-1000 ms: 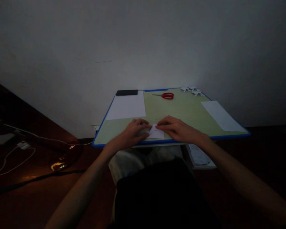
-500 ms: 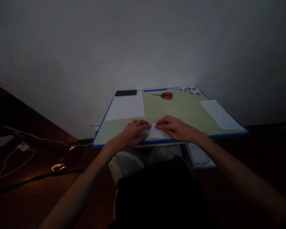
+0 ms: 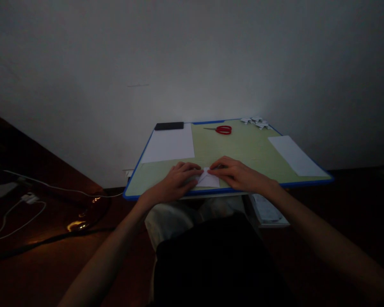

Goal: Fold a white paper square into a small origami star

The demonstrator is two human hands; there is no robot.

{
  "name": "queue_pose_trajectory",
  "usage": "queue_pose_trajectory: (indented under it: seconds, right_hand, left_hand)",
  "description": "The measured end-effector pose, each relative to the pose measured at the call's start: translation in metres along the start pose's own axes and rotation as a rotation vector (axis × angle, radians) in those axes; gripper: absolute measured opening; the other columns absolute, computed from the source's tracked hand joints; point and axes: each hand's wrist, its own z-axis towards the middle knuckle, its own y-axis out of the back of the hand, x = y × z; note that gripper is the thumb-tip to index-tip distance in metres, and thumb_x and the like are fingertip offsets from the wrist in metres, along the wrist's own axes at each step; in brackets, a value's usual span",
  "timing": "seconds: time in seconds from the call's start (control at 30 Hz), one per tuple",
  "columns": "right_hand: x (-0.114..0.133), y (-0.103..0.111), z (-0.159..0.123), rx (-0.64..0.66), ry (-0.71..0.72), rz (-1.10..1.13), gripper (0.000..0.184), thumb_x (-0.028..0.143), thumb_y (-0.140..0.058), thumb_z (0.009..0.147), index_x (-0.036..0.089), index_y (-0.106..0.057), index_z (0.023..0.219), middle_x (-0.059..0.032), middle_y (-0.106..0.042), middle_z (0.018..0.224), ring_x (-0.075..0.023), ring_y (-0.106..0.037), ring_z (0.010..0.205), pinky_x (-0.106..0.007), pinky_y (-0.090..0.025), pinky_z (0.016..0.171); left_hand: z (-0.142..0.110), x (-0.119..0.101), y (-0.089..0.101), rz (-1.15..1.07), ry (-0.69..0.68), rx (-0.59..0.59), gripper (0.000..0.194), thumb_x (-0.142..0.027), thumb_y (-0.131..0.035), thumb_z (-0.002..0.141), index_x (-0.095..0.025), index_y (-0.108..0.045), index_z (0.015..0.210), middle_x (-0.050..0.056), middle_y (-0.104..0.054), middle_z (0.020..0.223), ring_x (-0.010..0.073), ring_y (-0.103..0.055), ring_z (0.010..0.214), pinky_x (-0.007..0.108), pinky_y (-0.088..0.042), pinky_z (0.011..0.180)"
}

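A small folded piece of white paper (image 3: 210,181) lies at the near edge of the green table top (image 3: 230,149). My left hand (image 3: 178,180) is at its left side, thumb and fingers closed on that edge. From the right, my right hand (image 3: 232,172) pinches the paper's upper part with thumb and forefinger. The fingertips of both hands nearly meet over the top of the fold and hide part of it. The paper's lower right portion shows flat on the table.
Red-handled scissors (image 3: 223,130) lie at the back. A white sheet (image 3: 169,145) with a black flat object (image 3: 169,126) is at left. Another white sheet (image 3: 297,157) is at right, with several folded paper pieces (image 3: 261,125) behind it. White cables (image 3: 60,190) hang at the left.
My fingertips have shifted slightly on the paper's upper part, and a slanted fold now shows more on its left side. The view has tilted a little; the other things stay put.
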Motion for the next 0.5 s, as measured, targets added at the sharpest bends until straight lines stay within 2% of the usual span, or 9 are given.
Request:
queue_pose_trajectory:
  seconds: [0.37, 0.5]
  right_hand:
    - [-0.0001, 0.0006, 0.0001, 0.008, 0.006, -0.027, 0.036, 0.016, -0.056, 0.106, 0.030, -0.073, 0.134, -0.0108, -0.070, 0.125, -0.0245, -0.065, 0.117, -0.048, -0.057, 0.104]
    - [-0.0018, 0.0004, -0.0004, 0.003, 0.009, -0.019, 0.038, 0.015, -0.057, 0.105, 0.030, -0.073, 0.135, -0.0104, -0.071, 0.125, -0.0248, -0.065, 0.118, -0.048, -0.057, 0.105]
  left_hand:
    - [0.0016, 0.0012, -0.0016, -0.010, 0.045, -0.019, 0.038, -0.031, -0.057, 0.104, -0.026, -0.062, 0.142, 0.012, -0.065, 0.141, 0.0291, -0.057, 0.129, 0.054, -0.045, 0.112]
    - [-0.0021, -0.0015, -0.0035, 0.051, 0.034, -0.005, 0.038, -0.032, -0.054, 0.107, -0.028, -0.064, 0.143, 0.010, -0.065, 0.146, 0.0286, -0.057, 0.130, 0.052, -0.045, 0.111]
